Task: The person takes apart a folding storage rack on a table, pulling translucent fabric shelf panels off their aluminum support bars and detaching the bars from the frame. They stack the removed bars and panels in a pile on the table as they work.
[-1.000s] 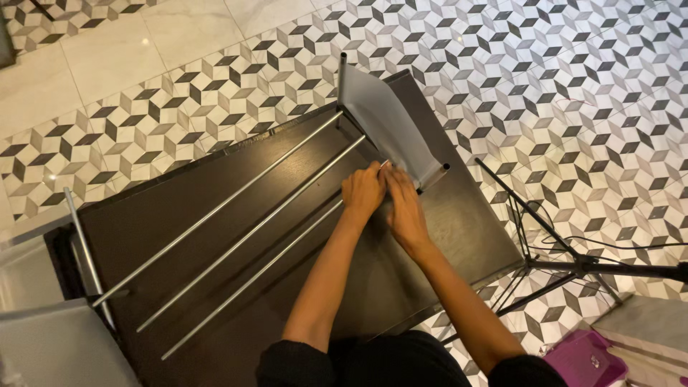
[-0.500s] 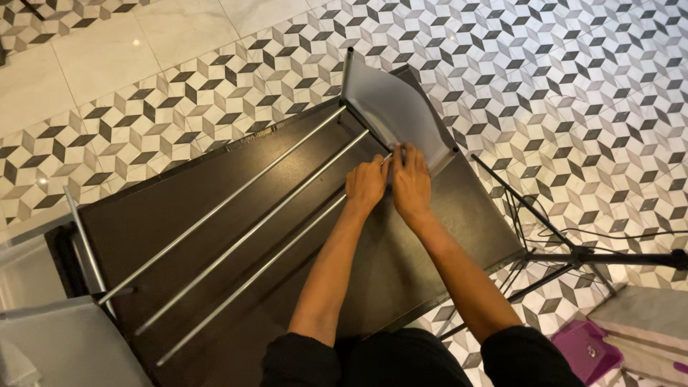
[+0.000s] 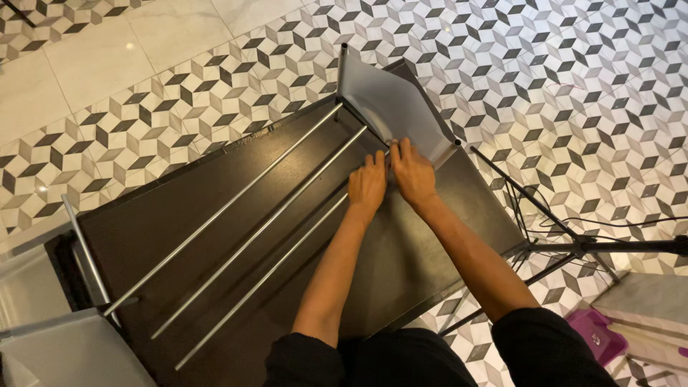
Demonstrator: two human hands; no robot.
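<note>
**Rods, end panel, and two hands right at the joint**

The thing in hand is the long thin silver metal rod (image 3: 287,261), the nearest of three parallel ones lying across a big dark brown flat board (image 3: 193,215) on the patterned tile floor (image 3: 573,86). It runs from about 7 o'clock up toward 1 o'clock, ending at the grey metal end panel (image 3: 390,107) standing tilted at the board's far edge.

The left hand (image 3: 367,186) and right hand (image 3: 412,172) sit side by side where that rod meets the panel, fingers flat and pressed down rather than curled; whether they pinch the rod's tip can't be told, since the fingers cover it.

Handling guess: the rod looks light, stiff and pretty slick, so it'd roll easily. Best held near the end. The panel looks like thin sheet, probably flexes a bit, so gripping its edge tube seems safer.

Off at 3 o'clock there's a black tripod stand (image 3: 573,247) with cables.
</note>
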